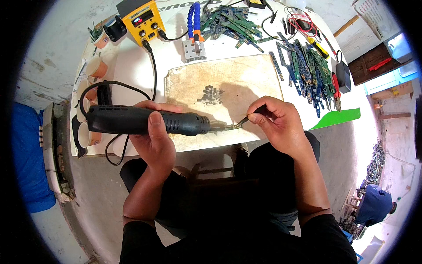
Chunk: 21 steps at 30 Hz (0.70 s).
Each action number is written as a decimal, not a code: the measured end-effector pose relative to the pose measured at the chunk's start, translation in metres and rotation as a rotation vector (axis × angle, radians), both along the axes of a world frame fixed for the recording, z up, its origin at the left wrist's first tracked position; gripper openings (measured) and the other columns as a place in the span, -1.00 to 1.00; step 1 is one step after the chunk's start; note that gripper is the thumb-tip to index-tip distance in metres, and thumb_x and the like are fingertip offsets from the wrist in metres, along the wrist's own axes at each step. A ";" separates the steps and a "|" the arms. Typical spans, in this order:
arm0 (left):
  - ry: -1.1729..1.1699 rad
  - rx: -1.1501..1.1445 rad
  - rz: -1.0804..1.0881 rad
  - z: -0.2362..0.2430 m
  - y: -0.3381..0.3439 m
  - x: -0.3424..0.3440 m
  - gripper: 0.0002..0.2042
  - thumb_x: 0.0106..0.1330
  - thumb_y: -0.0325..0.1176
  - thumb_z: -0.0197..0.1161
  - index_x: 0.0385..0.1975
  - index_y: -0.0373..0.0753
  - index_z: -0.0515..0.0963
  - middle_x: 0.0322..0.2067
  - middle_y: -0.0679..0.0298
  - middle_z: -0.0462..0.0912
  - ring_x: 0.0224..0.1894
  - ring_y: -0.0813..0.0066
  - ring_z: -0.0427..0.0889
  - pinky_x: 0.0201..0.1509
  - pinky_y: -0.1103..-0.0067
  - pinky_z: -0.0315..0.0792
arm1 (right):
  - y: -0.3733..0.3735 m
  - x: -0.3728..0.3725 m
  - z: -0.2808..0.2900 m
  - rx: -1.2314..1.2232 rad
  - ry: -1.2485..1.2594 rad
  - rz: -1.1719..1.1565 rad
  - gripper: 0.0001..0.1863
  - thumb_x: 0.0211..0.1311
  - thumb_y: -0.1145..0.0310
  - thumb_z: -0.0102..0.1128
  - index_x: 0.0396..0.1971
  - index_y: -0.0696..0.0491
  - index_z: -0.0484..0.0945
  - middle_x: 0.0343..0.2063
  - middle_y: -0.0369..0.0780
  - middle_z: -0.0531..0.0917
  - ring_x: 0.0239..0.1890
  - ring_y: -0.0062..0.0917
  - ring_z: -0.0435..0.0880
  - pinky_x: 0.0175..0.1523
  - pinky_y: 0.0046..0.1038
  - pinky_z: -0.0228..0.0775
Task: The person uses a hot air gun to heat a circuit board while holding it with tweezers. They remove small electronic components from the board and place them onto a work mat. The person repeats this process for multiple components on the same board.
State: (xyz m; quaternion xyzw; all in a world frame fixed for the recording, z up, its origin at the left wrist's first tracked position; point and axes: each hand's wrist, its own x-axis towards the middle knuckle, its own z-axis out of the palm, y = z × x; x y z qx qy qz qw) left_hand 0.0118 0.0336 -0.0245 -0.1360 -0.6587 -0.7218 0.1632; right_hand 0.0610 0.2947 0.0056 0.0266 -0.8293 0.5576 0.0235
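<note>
My left hand (156,138) is wrapped round a black hot air gun (145,120), thumb on its near side. Its metal nozzle (217,126) points right. My right hand (277,123) is closed in a pinch on dark tweezers (248,118). Their tip meets a small strip of circuit board (234,126) right at the nozzle's mouth; whether the strip touches the nozzle I cannot tell. Beyond the hands, a loose pile of small dark chips (210,95) lies on a worn tan board (246,77).
A yellow soldering station (141,24) stands at the back left, cables trailing from it. Paper cups (90,134) line the left edge. Heaps of circuit strips (310,72) lie right and at the back. A blue-armed metal holder (194,48) stands behind the board. Another person (373,204) sits far right.
</note>
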 end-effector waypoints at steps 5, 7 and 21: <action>0.009 -0.007 0.014 0.003 0.001 -0.001 -0.70 0.55 -0.13 0.00 -0.06 -0.29 0.33 -0.36 0.03 0.69 -0.25 0.33 0.68 0.00 0.46 0.53 | 0.001 0.000 0.000 -0.009 -0.002 -0.004 -0.96 0.30 0.57 0.29 -0.29 0.16 0.61 -0.46 -0.28 0.65 -0.38 -0.71 0.55 -0.22 -0.58 0.45; 0.018 -0.005 0.011 0.004 0.000 0.000 -0.69 0.54 -0.12 0.00 -0.06 -0.28 0.34 -0.36 0.03 0.69 -0.24 0.33 0.68 0.00 0.47 0.53 | 0.000 -0.001 -0.001 -0.010 -0.002 -0.006 -0.96 0.30 0.57 0.28 -0.28 0.16 0.61 -0.45 -0.27 0.66 -0.37 -0.71 0.57 -0.21 -0.59 0.46; 0.002 0.062 0.009 0.002 -0.001 -0.001 -0.70 0.52 -0.13 0.04 -0.08 -0.28 0.34 -0.35 0.03 0.69 -0.21 0.32 0.68 0.05 0.44 0.52 | -0.023 -0.027 -0.018 0.062 0.294 -0.193 -0.92 0.28 0.58 0.29 -0.25 0.16 0.61 -0.35 -0.15 0.70 -0.32 -0.53 0.72 -0.18 -0.54 0.50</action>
